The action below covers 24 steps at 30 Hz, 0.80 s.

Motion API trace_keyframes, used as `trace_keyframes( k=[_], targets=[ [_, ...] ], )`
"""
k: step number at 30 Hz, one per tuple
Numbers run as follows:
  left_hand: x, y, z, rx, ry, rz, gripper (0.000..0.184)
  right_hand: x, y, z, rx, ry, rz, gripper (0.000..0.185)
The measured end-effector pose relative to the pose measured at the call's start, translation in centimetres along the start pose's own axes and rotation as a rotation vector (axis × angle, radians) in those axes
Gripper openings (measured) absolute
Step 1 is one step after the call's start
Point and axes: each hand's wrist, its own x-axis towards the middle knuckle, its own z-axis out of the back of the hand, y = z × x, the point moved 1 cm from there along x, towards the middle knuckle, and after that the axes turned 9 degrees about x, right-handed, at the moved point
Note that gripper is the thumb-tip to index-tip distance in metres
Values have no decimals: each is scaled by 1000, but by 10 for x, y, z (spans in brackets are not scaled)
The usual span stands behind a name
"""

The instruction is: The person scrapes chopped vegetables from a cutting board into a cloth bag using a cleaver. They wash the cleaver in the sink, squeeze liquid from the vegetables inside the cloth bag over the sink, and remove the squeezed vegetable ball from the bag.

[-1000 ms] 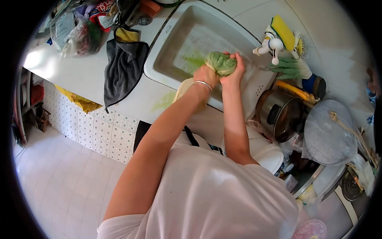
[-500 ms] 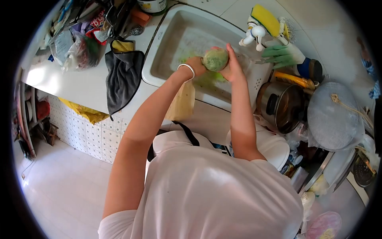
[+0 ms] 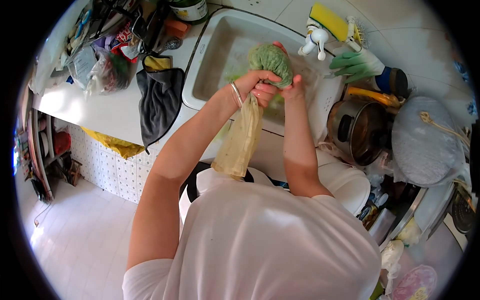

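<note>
A cloth straining bag [image 3: 270, 62], bulging with green pulp, is held up over the grey sink [image 3: 189, 95]. My left hand [image 3: 257, 86], with a bracelet at the wrist, is wrapped round the twisted neck of the bag. The pale yellowish tail of the cloth hangs down below that fist, over the counter's front edge. Against the right and lower side of the bulge presses my right hand [image 3: 294, 88], its fingers mostly hidden behind the cloth. Green residue shows on the sink floor under the hands.
A grey cloth [image 3: 159, 100] drapes over the counter edge at left, near plastic bags [image 3: 107, 72]. Right of the sink are a tap [image 3: 315, 41], a yellow sponge [image 3: 328, 21], a green-and-white glove [image 3: 357, 65] and a lidded pot [image 3: 362, 132].
The bag has come nearer to me and its bulge looks tilted. My left fist has turned at the neck, and more of the hanging tail shows. My right hand has shifted lower.
</note>
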Motion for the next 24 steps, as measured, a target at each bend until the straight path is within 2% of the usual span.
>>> trace_keyframes(
  k=[1,2,3,4,5,7,8,9,10,12,13,14,15,16,17,18,20,22,24],
  targets=[
    [0,-2,-2,0,28,-1,15,2,-1,0,2,-2,0,94],
    [2,-2,-1,-3,26,2,15,4,-2,-2,129,-89,-16,86],
    [4,-3,0,171,-42,-6,14,5,-3,-3,254,-174,-32,78],
    [6,-5,1,346,-111,-15,13,6,-1,-3,254,-174,-31,78],
    [6,-4,1,345,-111,-14,13,6,1,-2,201,-246,-58,71],
    [3,-1,4,600,-391,78,6,8,5,-2,150,-312,-84,64],
    [5,-3,7,603,-395,77,6,12,9,-10,-94,-339,-172,64],
    [7,-1,12,708,-556,105,5,11,11,-16,-338,-368,-263,64],
    [8,2,17,810,-716,135,5,7,8,-19,-334,-372,-266,64],
    [1,3,7,782,-674,123,6,10,6,-24,-336,-295,-134,69],
    [-3,2,4,747,-634,107,8,10,8,-27,-336,-290,-134,69],
    [-5,1,8,749,-637,102,8,11,12,-32,-424,-155,-86,76],
    [-8,3,13,663,-531,179,9,11,16,-38,-508,-23,-37,84],
    [-11,4,17,575,-426,251,10,11,23,-42,-505,-17,-37,84],
    [-17,5,7,489,-323,272,12,10,30,-47,-577,44,-133,90],
    [-21,5,1,489,-326,268,12,10,34,-51,-649,104,-228,98],
    [-23,7,-9,509,-137,291,8,12,36,-56,-626,108,-260,97],
    [-19,12,-9,559,-165,256,7,11,34,-60,-605,113,-294,97],
    [-12,13,-3,609,-198,218,6,11,26,-64,-728,-13,-155,69]
  ],
)
